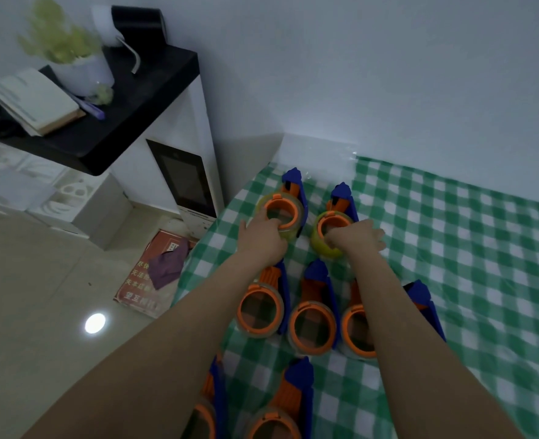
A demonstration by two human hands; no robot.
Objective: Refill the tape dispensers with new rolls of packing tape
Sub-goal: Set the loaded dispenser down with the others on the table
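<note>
On your desk (pixel 452 248), the five nearer dispensers (pixel 314 315) look loaded. Only the far pair seems left: your left hand (pixel 262 236) grips the left roll (pixel 293 232), and your right hand (pixel 360 240) curls round the right roll (pixel 320 248).

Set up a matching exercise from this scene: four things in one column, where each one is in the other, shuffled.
Things:
1. left hand
2. right hand
3. potted plant
4. purple cloth

Places:
A. on the black shelf
B. on the red poster on the floor
C. on the far right tape roll
D. on the far left tape roll

Pairs: 1-D, 2-C, 3-A, 4-B
</note>
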